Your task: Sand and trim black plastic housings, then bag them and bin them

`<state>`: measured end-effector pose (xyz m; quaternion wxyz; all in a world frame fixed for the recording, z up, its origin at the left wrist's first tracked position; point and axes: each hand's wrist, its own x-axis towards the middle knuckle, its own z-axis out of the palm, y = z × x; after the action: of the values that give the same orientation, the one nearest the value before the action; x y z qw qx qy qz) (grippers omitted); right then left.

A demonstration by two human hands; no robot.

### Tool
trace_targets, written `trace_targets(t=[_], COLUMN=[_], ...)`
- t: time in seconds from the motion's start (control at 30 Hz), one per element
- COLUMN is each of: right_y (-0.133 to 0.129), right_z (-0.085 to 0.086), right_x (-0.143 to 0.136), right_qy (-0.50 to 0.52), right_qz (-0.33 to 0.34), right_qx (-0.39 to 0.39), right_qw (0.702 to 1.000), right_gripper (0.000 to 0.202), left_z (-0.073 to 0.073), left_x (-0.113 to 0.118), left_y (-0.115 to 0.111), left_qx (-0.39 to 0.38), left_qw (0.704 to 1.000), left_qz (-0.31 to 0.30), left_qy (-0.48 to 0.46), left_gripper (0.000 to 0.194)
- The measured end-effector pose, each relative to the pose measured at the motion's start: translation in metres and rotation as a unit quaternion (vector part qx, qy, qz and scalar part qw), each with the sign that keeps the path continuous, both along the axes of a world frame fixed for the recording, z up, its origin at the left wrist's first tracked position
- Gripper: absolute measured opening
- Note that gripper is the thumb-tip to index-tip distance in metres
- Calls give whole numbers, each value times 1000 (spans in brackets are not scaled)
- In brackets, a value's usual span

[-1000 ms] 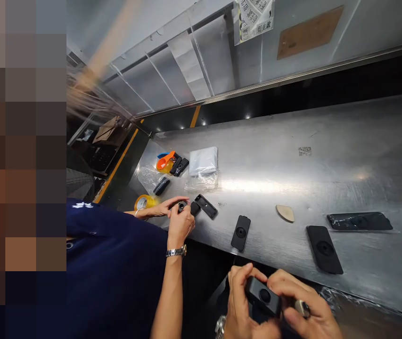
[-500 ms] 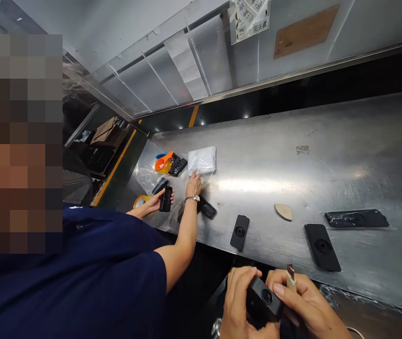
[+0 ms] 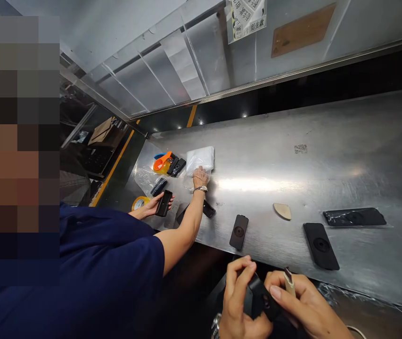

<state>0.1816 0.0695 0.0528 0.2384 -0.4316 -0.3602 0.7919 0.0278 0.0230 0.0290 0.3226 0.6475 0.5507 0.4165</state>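
My left hand (image 3: 238,301) is at the bottom of the view, its fingers around a black rectangular housing (image 3: 262,301) with a round opening. Close beside it, my right hand (image 3: 305,299) grips a small tool with a beige handle (image 3: 289,282) and a dark, narrow tip pointing up. Its thumb lies near the housing's edge; whether it touches is unclear. The housing's lower part is dark and partly covered by my fingers. On the metal table just beyond lie a black housing with a round disc (image 3: 321,246) and a smaller similar one (image 3: 239,232).
A film-wrapped black housing (image 3: 355,217) and a beige wedge-shaped piece (image 3: 282,211) lie on the metal table (image 3: 274,141). At left a co-worker in dark blue holds a black case (image 3: 164,203) and touches a white plastic-wrapped stack (image 3: 201,157). An orange tape dispenser (image 3: 161,162) stands behind.
The housing in my left hand has tilted, so its round opening shows less plainly. My left fingers have shifted on it. The co-worker's reaching hand has moved slightly right on the white stack.
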Motion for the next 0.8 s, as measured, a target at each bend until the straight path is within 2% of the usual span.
trace_targets(t=[0.13, 0.27, 0.47, 0.6, 0.67, 0.8], right_y=[1, 3, 10, 14, 14, 11], right_z=[-2, 0, 3, 4, 5, 6], right_x=[2, 1, 0, 0, -1, -2], right_qy=[-24, -43, -50, -49, -46, -50], right_qz=[25, 29, 41, 49, 43, -10], right_qx=[42, 43, 75, 63, 50, 27], right_qw=[999, 998, 995, 996, 997, 998], right_gripper=[37, 37, 34, 37, 38, 38], left_z=[-5, -8, -9, -8, -7, -3], left_x=[-1, 3, 7, 5, 4, 2], left_y=[-2, -5, 0, 2, 2, 5], left_qx=[-85, -212, -222, -228, -215, -172], left_qw=[993, 958, 926, 926, 938, 967], left_qz=[1, 44, 37, 31, 26, 16], left_qy=[-82, -189, -304, -300, -270, -187], left_gripper=[70, 67, 64, 66, 68, 62])
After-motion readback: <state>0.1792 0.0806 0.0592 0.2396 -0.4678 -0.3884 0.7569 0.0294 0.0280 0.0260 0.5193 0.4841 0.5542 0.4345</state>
